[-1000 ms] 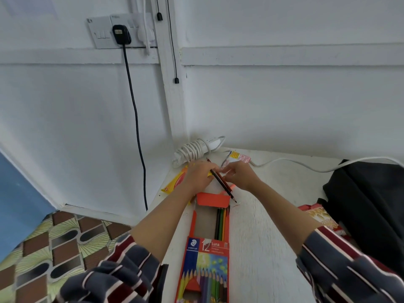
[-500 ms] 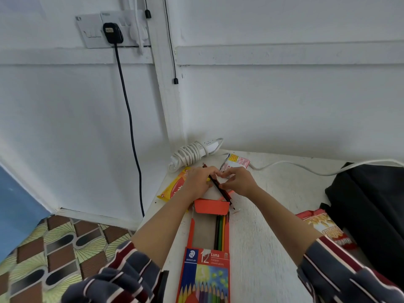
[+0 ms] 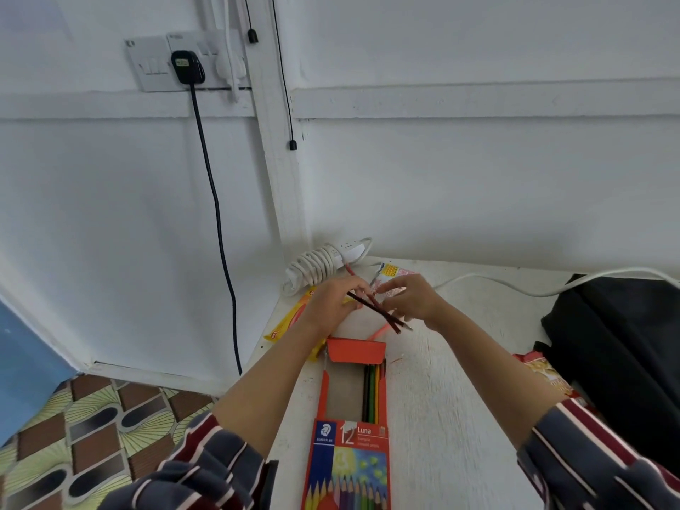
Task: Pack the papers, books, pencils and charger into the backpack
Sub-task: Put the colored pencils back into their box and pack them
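Evidently light, stiff and thin, two dark pencils point(image 3: 379, 311) are pinched between the left hand point(image 3: 333, 303) and right hand point(image 3: 408, 300) above the counter point(image 3: 441, 417), beyond the open pencil box point(image 3: 351, 406), and are best gripped mid-shaft, clear of the brittle tips.

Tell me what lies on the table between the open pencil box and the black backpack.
In the head view, mostly bare white tabletop lies between the pencil box and the backpack; a red-and-gold packet sits against the backpack's near edge.
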Tool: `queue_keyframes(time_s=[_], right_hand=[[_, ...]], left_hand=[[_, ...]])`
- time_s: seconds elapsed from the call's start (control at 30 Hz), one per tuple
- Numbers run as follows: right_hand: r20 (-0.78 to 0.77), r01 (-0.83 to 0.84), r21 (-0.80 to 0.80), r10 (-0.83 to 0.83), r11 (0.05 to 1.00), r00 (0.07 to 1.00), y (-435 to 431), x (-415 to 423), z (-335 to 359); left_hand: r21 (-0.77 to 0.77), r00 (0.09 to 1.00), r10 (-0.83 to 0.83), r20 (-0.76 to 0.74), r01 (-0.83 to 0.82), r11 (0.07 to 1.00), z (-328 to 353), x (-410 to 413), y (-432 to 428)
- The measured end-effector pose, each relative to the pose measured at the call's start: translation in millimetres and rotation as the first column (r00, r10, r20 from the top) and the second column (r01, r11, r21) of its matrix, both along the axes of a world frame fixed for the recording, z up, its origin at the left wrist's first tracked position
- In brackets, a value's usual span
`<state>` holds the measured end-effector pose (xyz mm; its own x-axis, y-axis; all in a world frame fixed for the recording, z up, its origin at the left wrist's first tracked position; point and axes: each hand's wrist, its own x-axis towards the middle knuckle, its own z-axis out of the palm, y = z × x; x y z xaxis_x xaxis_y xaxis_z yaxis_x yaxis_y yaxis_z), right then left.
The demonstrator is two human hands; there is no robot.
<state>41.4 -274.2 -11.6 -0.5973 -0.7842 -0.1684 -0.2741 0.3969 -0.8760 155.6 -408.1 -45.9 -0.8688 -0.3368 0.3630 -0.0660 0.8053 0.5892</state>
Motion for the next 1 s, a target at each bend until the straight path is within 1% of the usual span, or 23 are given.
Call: queue_keyframes(time_s=[0.1, 0.2, 0.3, 0.4, 0.47, 0.53, 0.7, 0.77, 0.83, 0.9, 1.0], right_hand=[[0.023, -0.019, -0.022, 0.02, 1.0, 1.0, 7, -4, 17], [0.119, -0.056, -0.098, 0.068, 0.994, 0.991, 18, -7, 29], [0.112, -0.048, -0.114, 0.061, 0.992, 0.992, 26, -8, 33], [0.132, -0.06, -0.171, 0.083, 0.984, 0.988, 32, 0, 33], [0.15, -0.086, -0.192, 0.116, 0.978, 0.982, 35, 9, 33], [0.157, -0.128, -0.183, 0.157, 0.975, 0.975, 38, 20, 31], [0.149, -0.236, -0.148, 0.257, 0.961, 0.955, 44, 47, 16], [0.11, -0.24, -0.126, 0.254, 0.963, 0.961, 46, 59, 9], [0.031, -0.224, -0.1, 0.228, 0.969, 0.973, 47, 71, 1], [-0.099, -0.215, -0.07, 0.208, 0.974, 0.973, 45, 80, -7], [-0.319, -0.233, -0.011, 0.217, 0.972, 0.922, 43, 88, -17]], left_hand=[[0.073, 0.999, -0.024, -0.03, 0.026, 0.997, 11, 6, 0], [0.103, 0.997, -0.026, -0.068, 0.033, 0.994, 21, 13, 0], [0.172, 0.995, -0.024, -0.102, 0.041, 0.984, 32, 22, 3], [0.246, 0.987, 0.009, -0.158, 0.03, 0.969, 38, 33, 7], [0.288, 0.989, 0.042, -0.141, 0.0, 0.958, 39, 40, 10], [0.313, 0.994, 0.062, -0.092, -0.03, 0.949, 39, 47, 12], [0.327, 0.997, 0.077, 0.013, -0.077, 0.942, 41, 65, 24], [0.355, 0.996, 0.066, 0.065, -0.084, 0.931, 40, 73, 29], [0.395, 0.991, 0.04, 0.126, -0.087, 0.915, 40, 79, 34], [0.396, 0.984, 0.02, 0.177, -0.09, 0.914, 40, 84, 39], [0.409, 0.971, 0.017, 0.238, -0.116, 0.905, 37, 88, 46]])
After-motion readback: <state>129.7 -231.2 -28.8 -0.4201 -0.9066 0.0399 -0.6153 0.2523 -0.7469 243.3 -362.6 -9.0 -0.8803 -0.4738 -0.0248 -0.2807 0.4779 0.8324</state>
